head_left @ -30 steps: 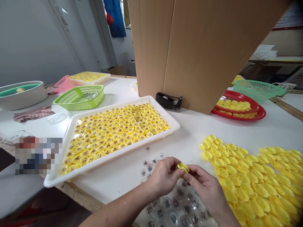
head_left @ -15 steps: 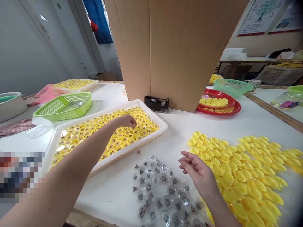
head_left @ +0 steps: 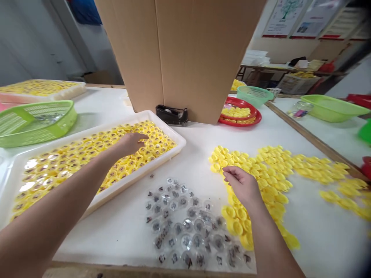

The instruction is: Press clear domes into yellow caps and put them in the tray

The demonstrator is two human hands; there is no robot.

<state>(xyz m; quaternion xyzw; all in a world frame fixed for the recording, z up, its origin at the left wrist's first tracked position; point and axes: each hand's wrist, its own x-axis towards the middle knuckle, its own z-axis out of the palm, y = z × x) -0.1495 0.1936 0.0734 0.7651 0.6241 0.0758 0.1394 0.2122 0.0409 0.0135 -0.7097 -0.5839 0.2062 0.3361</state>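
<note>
My left hand (head_left: 133, 143) is over the white tray (head_left: 180, 143), fingers stretched out and apart, with nothing visible in them. Rows of small round yellow caps (head_left: 121, 166), bearing dark printed pictures, fill that tray. My right hand (head_left: 242, 184) is at the near-left edge of a spread of plain yellow caps (head_left: 268, 164). Its thumb and fingertips are pinched together, with a bit of yellow at the tips, seemingly one cap. Between the hands lie clear round domes with dark pictures (head_left: 187, 224), loose on the white table (head_left: 116, 237).
A tall cardboard sheet (head_left: 185, 58) stands behind the tray, a black tape dispenser (head_left: 171, 115) at its foot. Red plates (head_left: 257, 117) of yellow pieces sit behind right. A green basket (head_left: 37, 129) and another filled tray (head_left: 72, 92) are at left. A wooden strip (head_left: 307, 133) edges the table.
My left hand has opened from a pinch over the tray and drawn slightly back. My right hand has gone from loosely curled fingers to a pinch at the yellow caps. The view has turned right.
</note>
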